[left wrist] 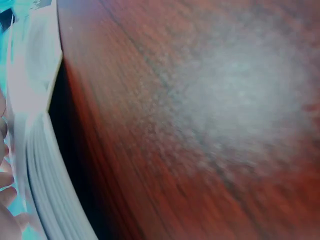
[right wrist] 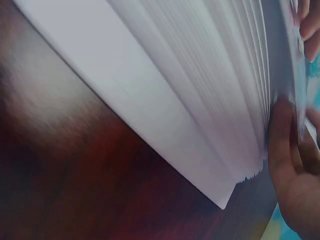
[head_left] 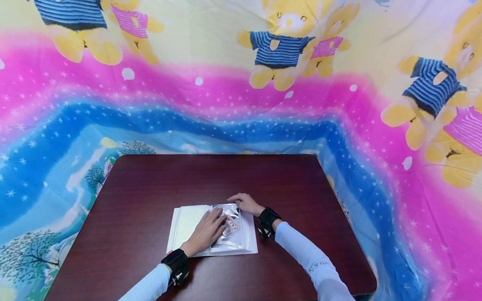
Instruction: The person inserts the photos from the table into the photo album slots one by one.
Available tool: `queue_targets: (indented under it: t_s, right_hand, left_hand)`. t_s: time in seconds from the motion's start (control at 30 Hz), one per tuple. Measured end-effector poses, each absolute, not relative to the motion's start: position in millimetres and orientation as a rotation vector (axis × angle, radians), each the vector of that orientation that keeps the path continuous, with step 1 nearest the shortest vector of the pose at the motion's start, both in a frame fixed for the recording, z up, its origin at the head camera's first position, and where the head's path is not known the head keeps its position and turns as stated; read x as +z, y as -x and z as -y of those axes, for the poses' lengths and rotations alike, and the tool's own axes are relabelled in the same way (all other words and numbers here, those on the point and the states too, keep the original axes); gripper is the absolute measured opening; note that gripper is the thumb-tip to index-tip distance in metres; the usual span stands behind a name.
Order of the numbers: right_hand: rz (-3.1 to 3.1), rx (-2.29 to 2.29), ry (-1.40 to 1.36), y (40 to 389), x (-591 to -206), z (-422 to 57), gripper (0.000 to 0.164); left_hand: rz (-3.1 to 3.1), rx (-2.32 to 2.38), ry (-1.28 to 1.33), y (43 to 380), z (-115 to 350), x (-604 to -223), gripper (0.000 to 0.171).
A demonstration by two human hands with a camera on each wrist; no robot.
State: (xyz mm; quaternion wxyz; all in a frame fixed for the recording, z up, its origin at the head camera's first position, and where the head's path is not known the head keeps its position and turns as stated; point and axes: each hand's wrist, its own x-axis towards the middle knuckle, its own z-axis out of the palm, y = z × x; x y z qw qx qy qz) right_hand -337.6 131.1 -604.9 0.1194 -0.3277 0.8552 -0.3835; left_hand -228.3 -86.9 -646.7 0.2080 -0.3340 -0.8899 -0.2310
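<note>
An open book [head_left: 190, 219] with white pages lies on the table. On its right side is a shiny clear plastic sleeve [head_left: 235, 240] with a small pink figure on it. My left hand [head_left: 205, 232] rests across the middle of the book, its extended fingers on the sleeve. At the sleeve's top right my right hand [head_left: 246, 204] pinches its edge; in the right wrist view the thumb and fingers lie on either side of the clear sheet. That view also shows the thick stack of pages [right wrist: 200, 75]. Only fingertips of the left hand show in the left wrist view.
The dark red-brown wooden table [head_left: 150, 179] has rounded corners. A curtain [head_left: 226, 100] printed with bears hangs behind and around it. Black wrist straps with cameras sit on both wrists, below light blue sleeves [head_left: 301, 246].
</note>
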Motion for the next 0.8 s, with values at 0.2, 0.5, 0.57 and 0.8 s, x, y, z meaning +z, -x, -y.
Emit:
queue_targets:
  t_s: [0.2, 0.5, 0.57, 0.8]
  right_hand:
    - [-2.596, -1.085, 1.077, 319, -611, -140, 0.028]
    - [-2.630, -0.798, 1.089, 299, -623, -163, 0.057]
    - [-2.582, -0.799, 1.093, 298, -623, -166, 0.064]
    - [-2.550, -0.692, 1.119, 296, -626, -169, 0.073]
  left_hand:
    - [2.468, -0.671, 0.782, 218, 118, -647, 0.032]
    - [2.523, -0.832, 0.152, 194, 170, -640, 0.031]
    - [2.558, -0.964, -0.035, 189, 176, -635, 0.031]
    - [2.710, -1.362, -0.412, 188, 181, -613, 0.047]
